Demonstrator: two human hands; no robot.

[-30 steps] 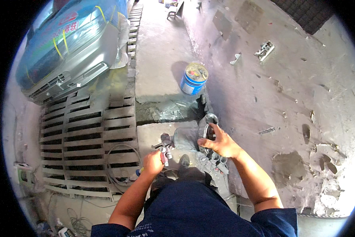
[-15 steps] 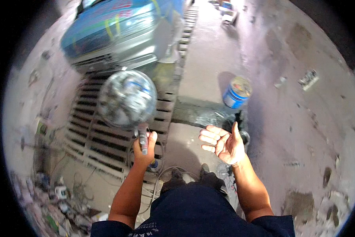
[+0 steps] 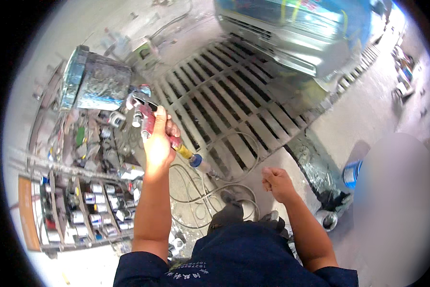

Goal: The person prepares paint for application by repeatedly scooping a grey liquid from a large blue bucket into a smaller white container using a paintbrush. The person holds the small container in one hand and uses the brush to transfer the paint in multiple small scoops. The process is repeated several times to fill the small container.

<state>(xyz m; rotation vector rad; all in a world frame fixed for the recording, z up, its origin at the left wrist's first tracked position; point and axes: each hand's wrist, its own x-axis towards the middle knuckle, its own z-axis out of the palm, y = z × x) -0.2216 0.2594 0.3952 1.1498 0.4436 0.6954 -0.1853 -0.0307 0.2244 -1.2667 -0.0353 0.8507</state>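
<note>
My left hand point(image 3: 160, 136) is wrapped round the handle of a spray gun point(image 3: 148, 119) with a red body. A large paint-splattered cup point(image 3: 102, 81) sits on the gun, tipped sideways toward the left. Below the grip, a yellow and blue coupling point(image 3: 188, 157) joins the gun to an air hose point(image 3: 234, 184). The hose lies in loops on the floor by my feet. My right hand point(image 3: 278, 185) is held low in front of my body, its fingers curled in, and nothing shows in it. It is apart from the gun.
A slatted floor grate point(image 3: 229, 86) lies ahead, with a masked vehicle point(image 3: 301, 33) beyond it. A rack of cans and bottles point(image 3: 90, 210) stands at the left, below a cluttered heap. A blue tin point(image 3: 351, 173) and an open can point(image 3: 328, 220) are at the right, near a blurred patch.
The view has turned left, so the vehicle now appears further right. The spray gun's cup has tipped onto its side. My right hand has gone from open palm to curled fingers.
</note>
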